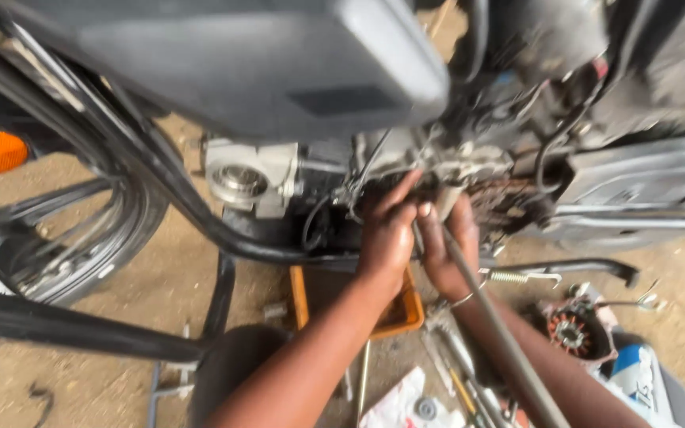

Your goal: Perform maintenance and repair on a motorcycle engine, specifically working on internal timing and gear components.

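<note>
The work is judged to be midway. The motorcycle engine [469, 170] is already opened on its side, and a removed coil part [570, 333] with copper windings lies on the dirt ground [152, 285] at the right, near scattered tools [469, 388]. An orange tray [406, 313] sits under the engine. The left hand [386, 234] is pressed flat against the engine opening, fingers extended, with nothing seen held. The right hand [449, 246] is closed around a long metal rod [509, 341], whose tip is set into the engine. Reassembly is not yet seen.
</note>
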